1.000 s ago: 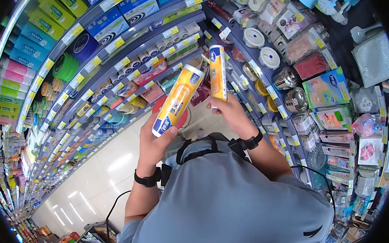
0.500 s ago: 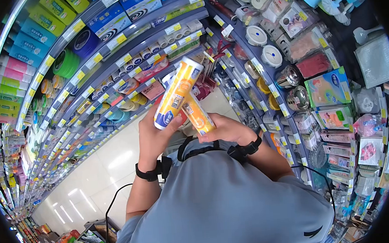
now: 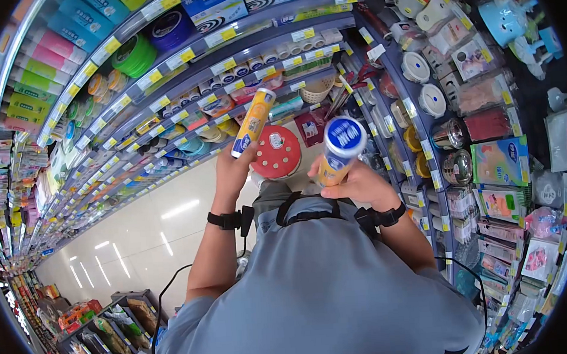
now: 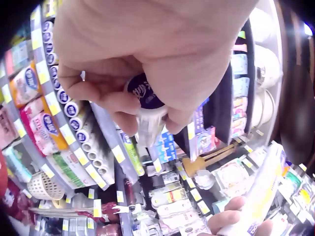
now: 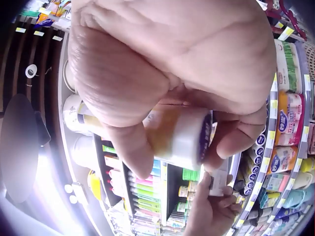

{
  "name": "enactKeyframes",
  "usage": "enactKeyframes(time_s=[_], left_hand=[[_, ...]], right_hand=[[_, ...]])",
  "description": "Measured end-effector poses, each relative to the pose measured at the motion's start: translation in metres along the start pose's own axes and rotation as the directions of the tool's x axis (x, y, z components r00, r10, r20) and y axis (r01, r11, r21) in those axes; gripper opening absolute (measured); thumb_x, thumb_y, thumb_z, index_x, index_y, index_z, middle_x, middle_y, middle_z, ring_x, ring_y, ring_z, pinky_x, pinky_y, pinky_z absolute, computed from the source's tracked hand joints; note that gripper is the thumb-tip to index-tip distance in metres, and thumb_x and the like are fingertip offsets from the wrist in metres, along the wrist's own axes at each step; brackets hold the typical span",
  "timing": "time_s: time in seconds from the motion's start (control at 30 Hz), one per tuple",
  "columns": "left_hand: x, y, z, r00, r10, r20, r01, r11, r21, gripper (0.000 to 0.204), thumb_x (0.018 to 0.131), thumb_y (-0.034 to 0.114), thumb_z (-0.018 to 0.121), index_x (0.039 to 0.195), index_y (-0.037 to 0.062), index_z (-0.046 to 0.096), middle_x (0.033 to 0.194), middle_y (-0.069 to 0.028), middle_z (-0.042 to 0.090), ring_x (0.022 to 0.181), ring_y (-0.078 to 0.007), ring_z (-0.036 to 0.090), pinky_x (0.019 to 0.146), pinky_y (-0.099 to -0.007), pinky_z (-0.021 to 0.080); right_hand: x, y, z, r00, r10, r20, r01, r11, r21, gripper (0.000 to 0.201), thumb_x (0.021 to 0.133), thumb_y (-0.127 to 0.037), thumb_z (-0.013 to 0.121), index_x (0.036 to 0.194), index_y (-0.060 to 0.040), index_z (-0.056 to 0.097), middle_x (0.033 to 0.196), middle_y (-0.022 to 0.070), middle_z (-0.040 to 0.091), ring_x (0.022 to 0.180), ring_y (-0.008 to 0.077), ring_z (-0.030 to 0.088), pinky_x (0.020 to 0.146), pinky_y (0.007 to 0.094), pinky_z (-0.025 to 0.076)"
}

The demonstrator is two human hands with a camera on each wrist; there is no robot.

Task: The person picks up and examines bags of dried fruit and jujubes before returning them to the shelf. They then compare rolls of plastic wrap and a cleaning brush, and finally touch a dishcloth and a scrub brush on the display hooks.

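Note:
In the head view the left hand [image 3: 233, 172] grips the lower end of a slim yellow-and-white tube [image 3: 253, 123], which leans up and to the right. The right hand [image 3: 361, 183] holds a second, thicker-looking tube [image 3: 335, 167], its round blue end [image 3: 345, 134] facing the camera. The two tubes are apart. The left wrist view shows fingers curled round a tube with a dark blue end [image 4: 145, 91]. In the right wrist view, thumb and fingers clasp the white and yellow tube [image 5: 179, 133] from both sides.
A red round stool [image 3: 276, 152] with pale dots stands on the floor beyond the hands. Packed shelves [image 3: 223, 66] curve across the front and left, and hanging goods [image 3: 501, 162] line the right. A low rack [image 3: 110, 334] stands at lower left.
The tubes, crossed half a second ago, have separated. The left hand's tube has moved left; the right hand's has swung so its end faces up. The head view has shifted, uncovering the stool.

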State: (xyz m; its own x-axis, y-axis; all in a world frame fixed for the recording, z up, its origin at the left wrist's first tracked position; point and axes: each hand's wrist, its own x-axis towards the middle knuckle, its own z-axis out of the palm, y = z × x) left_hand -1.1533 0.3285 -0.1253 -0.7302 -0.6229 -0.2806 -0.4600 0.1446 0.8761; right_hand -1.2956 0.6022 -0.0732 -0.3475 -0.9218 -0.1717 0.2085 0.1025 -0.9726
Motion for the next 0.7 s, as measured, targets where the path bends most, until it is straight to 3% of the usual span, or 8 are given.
enactKeyframes(time_s=[0.07,0.17,0.3,0.37,0.43,0.47,0.53,0.7], left_hand=[[0.008,-0.022,-0.003,0.989,-0.144,0.037,0.148,0.942,-0.300,0.038,0.098,0.037,0.066,0.109,-0.0002,0.065,0.085,-0.0068,0.069,0.057,-0.0053,0.046,0.053,-0.0248,0.038],[0.018,-0.046,-0.011,0.979,-0.204,0.004,0.180,0.856,-0.484,0.035,0.101,0.035,0.061,0.108,0.0008,0.062,0.086,-0.0071,0.068,0.054,-0.0070,0.042,0.051,-0.0251,0.036],[0.030,-0.075,-0.029,0.963,-0.270,0.025,0.214,0.697,-0.684,0.029,0.101,0.034,0.058,0.108,0.0056,0.060,0.089,-0.0048,0.068,0.062,-0.0078,0.047,0.057,-0.0252,0.041],[0.037,-0.090,-0.040,0.949,-0.316,0.018,0.233,0.660,-0.714,0.029,0.100,0.035,0.059,0.108,0.0070,0.060,0.094,-0.0032,0.067,0.067,-0.0085,0.049,0.061,-0.0268,0.042],[0.052,-0.108,-0.054,0.912,-0.410,0.007,0.288,0.627,-0.724,0.034,0.097,0.040,0.065,0.113,0.0107,0.060,0.110,0.0013,0.061,0.084,-0.0117,0.051,0.070,-0.0299,0.042],[0.064,-0.115,-0.064,0.914,-0.405,0.002,0.281,0.632,-0.722,0.034,0.097,0.040,0.065,0.113,0.0107,0.060,0.110,0.0013,0.061,0.084,-0.0117,0.051,0.070,-0.0299,0.042],[0.086,-0.134,-0.088,0.903,-0.429,-0.009,0.352,0.753,-0.557,0.041,0.094,0.045,0.070,0.117,0.0118,0.061,0.112,0.0029,0.057,0.090,-0.0134,0.049,0.073,-0.0306,0.039],[0.145,-0.175,-0.134,0.895,-0.446,0.024,0.395,0.765,-0.509,0.042,0.093,0.041,0.076,0.117,0.0080,0.066,0.097,0.0020,0.061,0.077,-0.0119,0.047,0.067,-0.0273,0.038]], right_hand=[[0.007,-0.004,0.003,1.000,-0.005,0.005,0.005,1.000,-0.029,0.047,0.082,-0.013,0.084,0.124,-0.0032,0.063,0.119,0.0059,0.068,0.110,0.0158,0.063,0.098,0.0331,0.050],[0.017,0.008,0.008,1.000,0.002,-0.007,-0.003,0.997,-0.074,0.046,0.083,-0.011,0.084,0.123,-0.0071,0.062,0.116,0.0022,0.065,0.108,0.0138,0.060,0.095,0.0320,0.049],[0.032,0.018,0.021,0.982,0.156,-0.110,-0.155,0.988,0.017,0.047,0.083,-0.011,0.084,0.124,-0.0019,0.063,0.118,0.0064,0.068,0.107,0.0149,0.063,0.096,0.0331,0.050],[0.045,0.018,0.028,0.964,0.224,-0.145,-0.216,0.974,0.069,0.049,0.084,-0.008,0.082,0.127,-0.0006,0.060,0.116,0.0065,0.068,0.104,0.0143,0.063,0.094,0.0316,0.051],[0.060,0.019,0.034,0.965,0.205,-0.164,-0.197,0.978,0.060,0.050,0.084,-0.007,0.081,0.129,-0.0025,0.059,0.118,0.0055,0.067,0.108,0.0140,0.063,0.095,0.0317,0.050],[0.070,0.019,0.036,0.963,0.190,-0.191,-0.184,0.982,0.051,0.051,0.085,-0.006,0.080,0.131,-0.0045,0.058,0.120,0.0045,0.066,0.111,0.0138,0.062,0.096,0.0318,0.050],[0.090,0.015,0.046,0.963,0.173,-0.208,-0.177,0.984,-0.004,0.053,0.085,-0.006,0.080,0.133,-0.0034,0.057,0.120,0.0051,0.067,0.111,0.0144,0.062,0.097,0.0323,0.050],[0.138,0.006,0.083,0.940,0.200,-0.275,-0.180,0.979,0.096,0.054,0.086,-0.007,0.080,0.134,0.0001,0.057,0.116,0.0071,0.068,0.107,0.0147,0.064,0.094,0.0315,0.051]])
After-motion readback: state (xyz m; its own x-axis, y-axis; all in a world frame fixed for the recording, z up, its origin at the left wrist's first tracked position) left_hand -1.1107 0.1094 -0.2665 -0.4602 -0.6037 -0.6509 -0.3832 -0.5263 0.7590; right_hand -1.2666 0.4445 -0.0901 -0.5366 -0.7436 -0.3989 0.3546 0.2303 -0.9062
